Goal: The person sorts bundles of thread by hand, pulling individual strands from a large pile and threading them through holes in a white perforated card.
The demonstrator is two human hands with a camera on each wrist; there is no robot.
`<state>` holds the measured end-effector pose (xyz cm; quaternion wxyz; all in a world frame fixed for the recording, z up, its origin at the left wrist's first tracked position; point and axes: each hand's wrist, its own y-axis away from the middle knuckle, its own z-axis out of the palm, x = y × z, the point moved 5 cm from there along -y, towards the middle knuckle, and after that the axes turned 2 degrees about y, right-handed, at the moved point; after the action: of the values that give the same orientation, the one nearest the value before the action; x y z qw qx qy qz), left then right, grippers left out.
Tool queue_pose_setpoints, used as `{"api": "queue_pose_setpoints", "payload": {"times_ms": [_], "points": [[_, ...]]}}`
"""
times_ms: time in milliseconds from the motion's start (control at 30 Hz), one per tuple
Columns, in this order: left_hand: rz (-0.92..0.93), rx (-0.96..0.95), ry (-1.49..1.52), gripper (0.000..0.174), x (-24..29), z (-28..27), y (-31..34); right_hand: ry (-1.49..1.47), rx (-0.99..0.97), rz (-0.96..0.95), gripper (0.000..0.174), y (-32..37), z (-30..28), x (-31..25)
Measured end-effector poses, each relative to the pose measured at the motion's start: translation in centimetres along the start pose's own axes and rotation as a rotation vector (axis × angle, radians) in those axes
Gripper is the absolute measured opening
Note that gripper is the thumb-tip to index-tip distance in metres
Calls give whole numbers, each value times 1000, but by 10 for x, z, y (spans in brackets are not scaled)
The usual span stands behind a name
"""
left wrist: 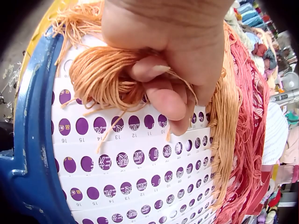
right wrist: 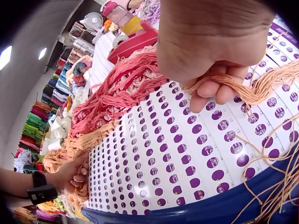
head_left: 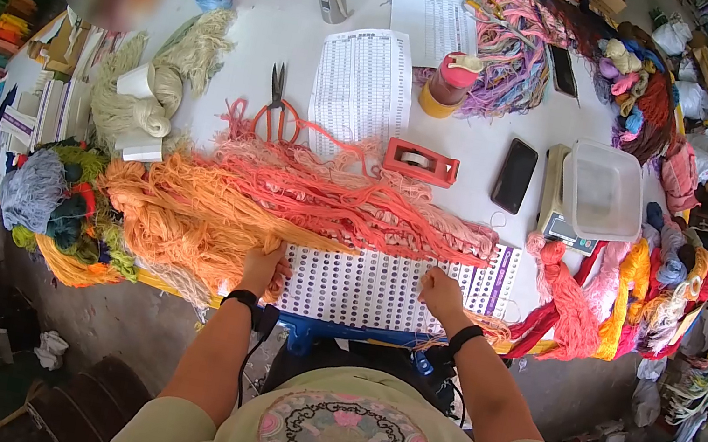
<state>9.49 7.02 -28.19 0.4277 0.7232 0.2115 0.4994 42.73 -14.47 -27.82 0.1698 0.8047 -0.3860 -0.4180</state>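
Note:
My left hand [head_left: 267, 270] grips a looped bundle of orange embroidery thread [left wrist: 105, 77] at the left end of the printed cards. Its cut ends hang loose over the cards in the left wrist view. Toward the cards' right end, the fingers of my right hand [head_left: 443, 294] are curled round a thin hank of peach thread [right wrist: 261, 91], which trails off to the right. Between the hands lie white cards [head_left: 351, 289] with rows of purple dots and numbers. Orange and coral hanks [head_left: 312, 190] are laid along the cards' far edge.
A blue edge [right wrist: 187, 215] runs along the cards' near side. Beyond the coral thread lie scissors [head_left: 274, 107], a red tape dispenser [head_left: 421, 163], and a phone [head_left: 514, 175]. A scale with a plastic tub [head_left: 606, 190] stands right; thread piles [head_left: 47, 191] lie left.

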Motion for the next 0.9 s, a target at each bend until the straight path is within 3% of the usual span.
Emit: {"api": "queue_pose_setpoints", "payload": {"times_ms": [900], "points": [[5, 11, 11, 47, 0, 2, 1, -40, 12, -7, 14, -1, 1, 4]]}}
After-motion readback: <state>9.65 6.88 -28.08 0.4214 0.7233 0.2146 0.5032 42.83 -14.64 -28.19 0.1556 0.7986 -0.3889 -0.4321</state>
